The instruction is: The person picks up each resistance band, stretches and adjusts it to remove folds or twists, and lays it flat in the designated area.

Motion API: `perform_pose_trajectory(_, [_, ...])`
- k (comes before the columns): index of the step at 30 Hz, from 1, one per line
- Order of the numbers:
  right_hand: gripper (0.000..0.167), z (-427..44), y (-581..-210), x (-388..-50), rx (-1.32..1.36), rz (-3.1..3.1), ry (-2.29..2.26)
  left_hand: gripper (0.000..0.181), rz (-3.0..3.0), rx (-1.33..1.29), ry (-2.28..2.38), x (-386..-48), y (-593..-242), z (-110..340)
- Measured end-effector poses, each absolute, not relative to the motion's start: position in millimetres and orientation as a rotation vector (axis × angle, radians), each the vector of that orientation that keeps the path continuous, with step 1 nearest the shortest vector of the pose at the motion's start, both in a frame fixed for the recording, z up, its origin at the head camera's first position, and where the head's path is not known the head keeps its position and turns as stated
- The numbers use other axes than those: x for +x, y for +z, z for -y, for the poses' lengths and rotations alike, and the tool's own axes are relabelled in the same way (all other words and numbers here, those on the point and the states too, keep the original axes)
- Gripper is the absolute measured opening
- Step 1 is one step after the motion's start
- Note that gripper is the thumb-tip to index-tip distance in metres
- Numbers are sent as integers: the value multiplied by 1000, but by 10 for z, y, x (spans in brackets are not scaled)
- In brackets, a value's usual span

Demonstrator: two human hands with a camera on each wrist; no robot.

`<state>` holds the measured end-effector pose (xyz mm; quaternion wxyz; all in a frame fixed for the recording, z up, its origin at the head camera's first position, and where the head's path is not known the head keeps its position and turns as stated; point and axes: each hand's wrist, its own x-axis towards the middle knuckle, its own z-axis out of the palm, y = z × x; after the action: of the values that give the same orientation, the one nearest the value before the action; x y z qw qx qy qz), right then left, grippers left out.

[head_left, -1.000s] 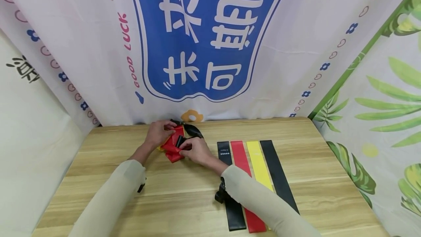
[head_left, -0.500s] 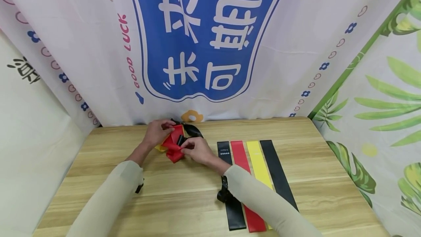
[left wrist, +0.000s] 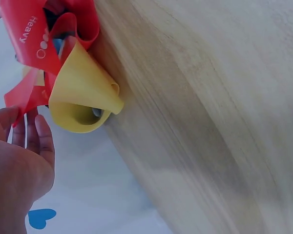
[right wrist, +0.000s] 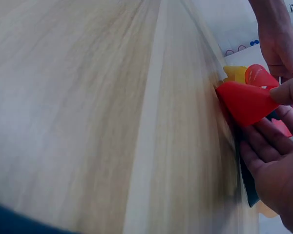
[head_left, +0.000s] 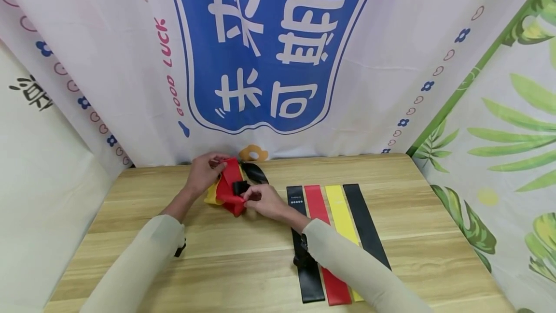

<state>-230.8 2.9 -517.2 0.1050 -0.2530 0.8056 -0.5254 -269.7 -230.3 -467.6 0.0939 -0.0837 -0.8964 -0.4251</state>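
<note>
Head view: from where I stand, the left hand (head_left: 204,174) pinches the upper end of a wide, flat, red rubbery band (head_left: 230,170) between thumb and fingers, close to the far edge of the pale wooden table (head_left: 217,264). The right hand (head_left: 267,202) pinches a lower fold of red; both grips are nearly closed, with thin material between. A soft yellow band (left wrist: 83,87) curls beside the red. On the right, four flat strips (head_left: 315,203), black, red, yellow and black, lie side by side, partly under the right sleeve (head_left: 347,260).
</note>
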Motion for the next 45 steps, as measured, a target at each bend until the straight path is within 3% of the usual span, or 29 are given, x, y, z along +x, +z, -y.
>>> perform_pose_trajectory(19, [4,-213,-5157,-2268,-775,-2301,-1512,24,2408,-198,-1354,-2632,-4502,2258])
perform_pose_trajectory(30, [20,-232,-5162,-2231,-774,-2260,-1491,23,2340,-218,-1399,-2607,-4497,2217])
perform_pose_trajectory(45, [7,-367,-5148,-2114,-849,-2221,-1396,24,2301,-253,-1426,-2541,-4448,2162])
